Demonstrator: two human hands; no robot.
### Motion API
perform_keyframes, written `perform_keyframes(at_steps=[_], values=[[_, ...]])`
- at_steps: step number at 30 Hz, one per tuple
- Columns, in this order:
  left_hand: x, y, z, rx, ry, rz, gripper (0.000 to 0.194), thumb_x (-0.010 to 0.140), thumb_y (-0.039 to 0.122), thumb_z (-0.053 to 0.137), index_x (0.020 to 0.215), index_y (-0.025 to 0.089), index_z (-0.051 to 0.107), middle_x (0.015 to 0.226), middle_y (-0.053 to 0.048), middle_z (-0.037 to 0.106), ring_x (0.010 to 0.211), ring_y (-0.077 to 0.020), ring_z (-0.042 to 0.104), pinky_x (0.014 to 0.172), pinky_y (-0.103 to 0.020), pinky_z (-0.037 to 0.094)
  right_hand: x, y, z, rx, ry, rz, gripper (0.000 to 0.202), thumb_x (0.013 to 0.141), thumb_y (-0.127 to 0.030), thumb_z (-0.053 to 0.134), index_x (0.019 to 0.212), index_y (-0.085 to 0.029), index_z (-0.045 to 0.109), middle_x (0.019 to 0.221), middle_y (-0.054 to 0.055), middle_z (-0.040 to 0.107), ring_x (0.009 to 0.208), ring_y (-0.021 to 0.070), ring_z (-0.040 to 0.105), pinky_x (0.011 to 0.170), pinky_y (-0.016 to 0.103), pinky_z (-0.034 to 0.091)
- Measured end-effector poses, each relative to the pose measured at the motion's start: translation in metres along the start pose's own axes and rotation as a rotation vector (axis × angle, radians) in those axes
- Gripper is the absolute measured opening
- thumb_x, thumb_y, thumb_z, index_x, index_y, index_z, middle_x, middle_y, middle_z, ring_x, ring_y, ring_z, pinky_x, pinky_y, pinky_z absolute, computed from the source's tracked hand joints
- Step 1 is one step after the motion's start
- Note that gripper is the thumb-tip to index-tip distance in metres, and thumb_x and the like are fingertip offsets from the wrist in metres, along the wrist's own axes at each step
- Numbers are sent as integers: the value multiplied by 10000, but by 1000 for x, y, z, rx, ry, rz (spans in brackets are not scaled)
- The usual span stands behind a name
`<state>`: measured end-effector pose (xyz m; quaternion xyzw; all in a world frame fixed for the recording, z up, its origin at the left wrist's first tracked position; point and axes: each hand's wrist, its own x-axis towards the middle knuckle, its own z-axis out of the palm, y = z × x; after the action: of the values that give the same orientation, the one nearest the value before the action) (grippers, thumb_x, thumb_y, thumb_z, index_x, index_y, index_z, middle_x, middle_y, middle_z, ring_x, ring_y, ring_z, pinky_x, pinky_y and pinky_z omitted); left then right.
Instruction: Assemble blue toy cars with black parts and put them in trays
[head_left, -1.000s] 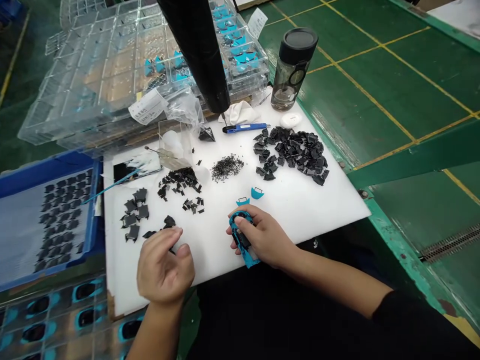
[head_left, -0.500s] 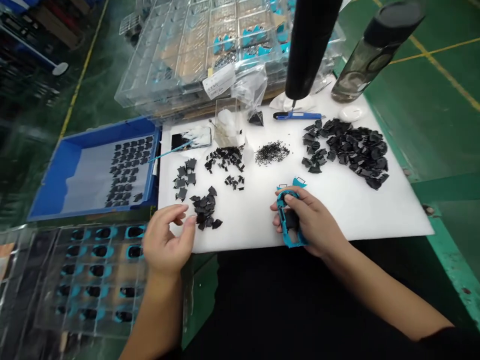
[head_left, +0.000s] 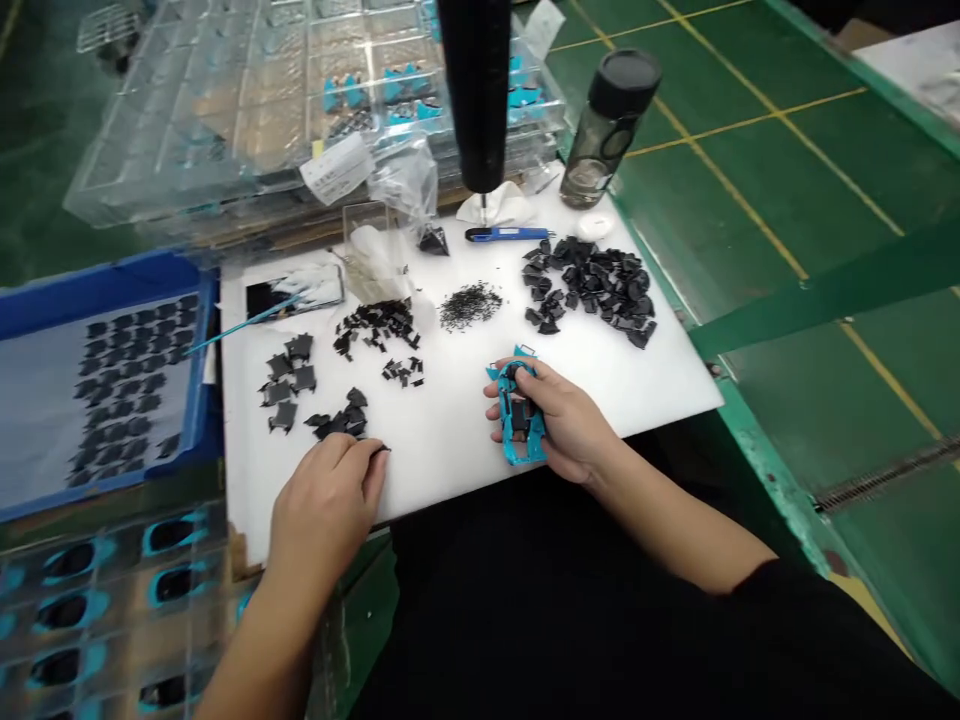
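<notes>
My right hand (head_left: pixel 562 410) is wrapped round a blue frame part (head_left: pixel 517 425) with black pieces inside, above the front of the white mat (head_left: pixel 442 440). The thumb lies on its upper end, and a small blue bracket (head_left: pixel 525 352) shows just beyond the fingers. At the near left, the thumb and fingers of my left hand (head_left: pixel 330 490) are pinched together on a small black part (head_left: pixel 381 449). That hand partly covers a pile of curved black pieces (head_left: pixel 341 415). Square black pieces (head_left: pixel 283 417) lie further left.
A black electric screwdriver (head_left: pixel 480 110) hangs over the mat. Behind it are clear trays (head_left: pixel 262 120), a blue pen-like tool (head_left: pixel 510 234) and a bottle (head_left: pixel 611 130). Piles of screws (head_left: pixel 470 306) and black parts (head_left: pixel 600 280) lie mid-mat. A blue bin (head_left: pixel 202 400) stands left.
My left hand has gone from open to pinched on a small black part beside the curved pieces. The whole view has shifted, so the mat appears further left. My right hand still holds the blue part.
</notes>
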<state>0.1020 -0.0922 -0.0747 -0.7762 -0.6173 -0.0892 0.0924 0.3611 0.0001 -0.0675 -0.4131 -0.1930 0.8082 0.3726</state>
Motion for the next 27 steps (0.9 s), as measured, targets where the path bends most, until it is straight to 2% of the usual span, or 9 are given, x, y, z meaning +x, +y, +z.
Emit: perform_keyframes(at_steps=[5, 10, 13, 15, 17, 19, 21, 24, 27], values=[[1, 1, 3, 82, -15, -19, 276, 963, 347, 555, 1039, 135, 715, 799, -56, 595, 735, -228, 563, 699, -343, 460, -4, -5, -8, 10, 18, -4, 326, 852, -413, 728, 1053, -193, 597, 949, 47, 665, 708, 144, 635, 547, 268, 587], [0, 10, 0, 68, 26, -78, 276, 959, 342, 567, 1016, 122, 724, 795, -58, 605, 745, -219, 572, 683, -332, 454, -8, -6, -10, -134, 2, -1, 557, 703, -312, 879, 1104, -261, 496, 991, -8, 609, 689, 122, 607, 475, 224, 534], [5, 5, -11, -120, 69, -238, 278, 929, 354, 621, 1088, 145, 714, 821, -44, 614, 762, -189, 580, 700, -306, 463, -8, -8, -10, -168, -27, 17, 547, 732, -327, 860, 1106, -304, 462, 997, -28, 581, 672, 122, 595, 440, 221, 513], [12, -9, -18, -407, 170, -553, 241, 876, 334, 686, 1062, 183, 717, 798, -19, 601, 708, -149, 548, 667, -271, 456, -8, -9, -10, -158, -59, 18, 499, 740, -331, 852, 1079, -305, 486, 1009, -28, 566, 683, 124, 591, 431, 220, 511], [22, -29, -22, -859, 315, -948, 228, 824, 293, 732, 1028, 197, 700, 751, 3, 573, 607, -110, 482, 563, -232, 419, -7, -11, -10, -123, -72, 10, 461, 722, -332, 860, 1049, -282, 539, 1009, -21, 558, 704, 124, 586, 429, 209, 512], [36, -52, -19, -1265, 399, -1195, 229, 813, 267, 729, 1012, 175, 662, 742, 0, 567, 545, -85, 449, 469, -199, 363, -6, -13, -9, -63, -63, 20, 426, 719, -354, 855, 1048, -245, 608, 997, -3, 561, 730, 126, 586, 441, 198, 521], [53, -75, -10, -1423, 408, -1262, 161, 828, 246, 701, 924, 137, 630, 741, -22, 568, 522, -67, 451, 441, -176, 354, -6, -16, -8, 19, -50, 58, 410, 748, -389, 823, 1079, -202, 670, 980, 21, 579, 740, 130, 590, 466, 196, 534], [82, -103, 9, -1446, 452, -1281, 188, 835, 210, 690, 734, 126, 555, 700, -31, 547, 494, -35, 429, 440, -144, 363, -7, -18, -8, 142, -59, 133, 423, 813, -416, 746, 1135, -143, 710, 982, 62, 633, 704, 132, 594, 494, 209, 550], [102, -120, 22, -1377, 558, -1250, 219, 830, 239, 708, 732, 142, 538, 682, -3, 535, 476, -23, 398, 438, -136, 351, -8, -17, -9, 207, -63, 188, 387, 889, -391, 653, 1155, -118, 717, 1053, 110, 681, 705, 148, 626, 532, 226, 570]])
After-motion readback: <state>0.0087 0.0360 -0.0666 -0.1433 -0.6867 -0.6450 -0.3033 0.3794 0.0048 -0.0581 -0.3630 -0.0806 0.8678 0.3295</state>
